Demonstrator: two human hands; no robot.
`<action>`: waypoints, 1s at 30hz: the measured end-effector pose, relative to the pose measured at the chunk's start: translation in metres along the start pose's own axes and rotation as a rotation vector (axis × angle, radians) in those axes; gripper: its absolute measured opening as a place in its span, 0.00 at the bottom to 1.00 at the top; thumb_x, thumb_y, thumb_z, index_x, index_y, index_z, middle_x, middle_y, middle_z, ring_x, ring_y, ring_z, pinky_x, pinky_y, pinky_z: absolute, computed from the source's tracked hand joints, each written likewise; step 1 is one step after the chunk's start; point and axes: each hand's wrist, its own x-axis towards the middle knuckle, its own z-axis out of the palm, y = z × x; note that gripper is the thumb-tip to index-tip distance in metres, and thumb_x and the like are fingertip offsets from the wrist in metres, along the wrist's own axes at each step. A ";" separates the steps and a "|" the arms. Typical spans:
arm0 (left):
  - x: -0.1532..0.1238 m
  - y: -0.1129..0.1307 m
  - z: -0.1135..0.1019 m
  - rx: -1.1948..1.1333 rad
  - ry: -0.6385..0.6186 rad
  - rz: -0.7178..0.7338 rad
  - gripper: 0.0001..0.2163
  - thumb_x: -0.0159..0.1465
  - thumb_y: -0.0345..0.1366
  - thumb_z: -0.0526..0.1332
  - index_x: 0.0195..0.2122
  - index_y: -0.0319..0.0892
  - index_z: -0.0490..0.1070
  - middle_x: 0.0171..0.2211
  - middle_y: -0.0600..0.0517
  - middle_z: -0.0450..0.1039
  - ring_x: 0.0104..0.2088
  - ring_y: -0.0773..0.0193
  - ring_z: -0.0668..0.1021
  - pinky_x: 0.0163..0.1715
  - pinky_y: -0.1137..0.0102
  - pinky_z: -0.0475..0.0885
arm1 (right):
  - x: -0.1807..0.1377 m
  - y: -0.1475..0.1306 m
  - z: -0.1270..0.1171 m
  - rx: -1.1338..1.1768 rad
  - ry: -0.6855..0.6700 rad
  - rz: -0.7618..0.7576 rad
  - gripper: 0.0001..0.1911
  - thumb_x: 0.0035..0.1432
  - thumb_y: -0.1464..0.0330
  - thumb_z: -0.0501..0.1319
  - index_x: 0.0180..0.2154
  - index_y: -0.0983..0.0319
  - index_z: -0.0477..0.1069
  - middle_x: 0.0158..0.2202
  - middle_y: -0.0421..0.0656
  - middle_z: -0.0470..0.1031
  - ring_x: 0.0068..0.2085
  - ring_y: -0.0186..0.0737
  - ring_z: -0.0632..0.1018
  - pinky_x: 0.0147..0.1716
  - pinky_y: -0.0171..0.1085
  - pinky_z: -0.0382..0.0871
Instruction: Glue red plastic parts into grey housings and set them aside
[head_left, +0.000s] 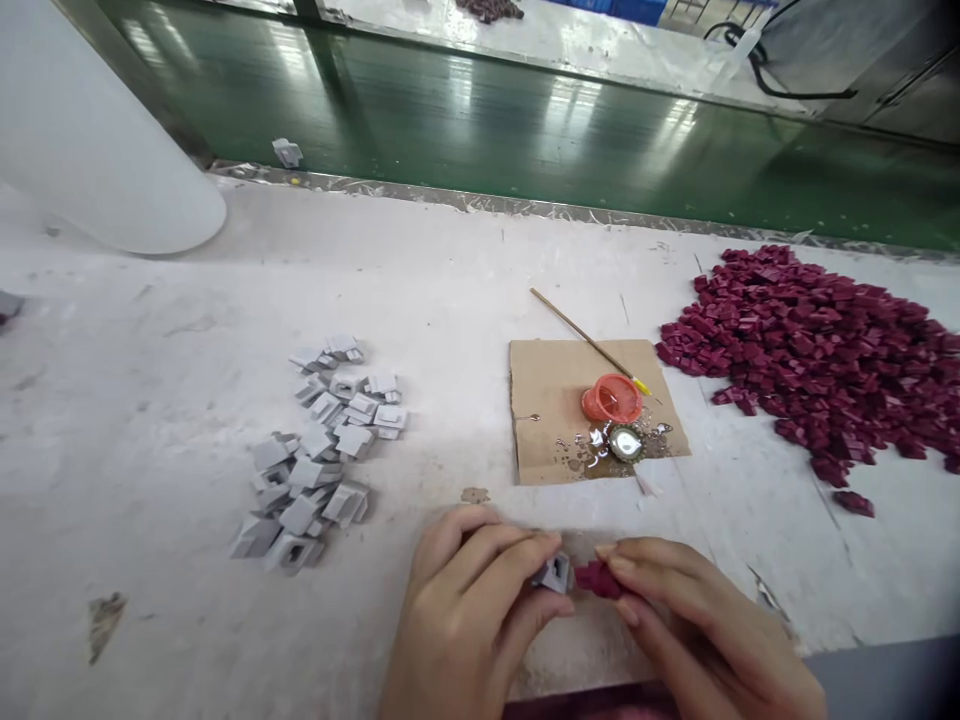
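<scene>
My left hand [465, 610] pinches a small grey plastic piece [555, 574] near the table's front edge. My right hand [697, 620] pinches a small dark red piece [596, 578] right beside it; the two pieces touch or nearly touch between my fingertips. A pile of grey pieces [319, 455] lies to the left. A big heap of dark red pieces [817, 360] lies at the right.
A cardboard square [547, 395] in the middle carries an orange cap [613, 398], a small metal cap [625, 442] with wet spots, and a thin stick [589, 342]. A white roll [97, 140] stands at the back left. A green conveyor belt [525, 120] runs behind the table.
</scene>
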 end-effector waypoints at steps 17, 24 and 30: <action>0.000 -0.001 -0.001 -0.064 0.003 0.015 0.12 0.62 0.32 0.66 0.47 0.45 0.72 0.39 0.55 0.79 0.43 0.60 0.72 0.45 0.67 0.70 | 0.010 -0.011 -0.001 -0.044 -0.132 -0.039 0.13 0.66 0.74 0.55 0.50 0.61 0.71 0.42 0.45 0.78 0.45 0.38 0.79 0.43 0.31 0.78; 0.001 0.001 0.000 -0.061 0.002 0.004 0.12 0.62 0.32 0.66 0.47 0.46 0.71 0.38 0.56 0.79 0.42 0.61 0.72 0.43 0.67 0.71 | 0.020 -0.011 -0.004 -0.014 -0.219 -0.095 0.12 0.66 0.76 0.53 0.49 0.67 0.71 0.43 0.49 0.76 0.47 0.35 0.77 0.46 0.28 0.76; 0.002 -0.004 -0.001 0.010 -0.014 0.026 0.11 0.62 0.34 0.66 0.45 0.46 0.71 0.37 0.55 0.78 0.42 0.62 0.74 0.45 0.69 0.73 | 0.022 -0.007 0.006 0.079 -0.123 -0.146 0.12 0.63 0.80 0.54 0.46 0.68 0.71 0.39 0.48 0.76 0.43 0.34 0.78 0.42 0.30 0.77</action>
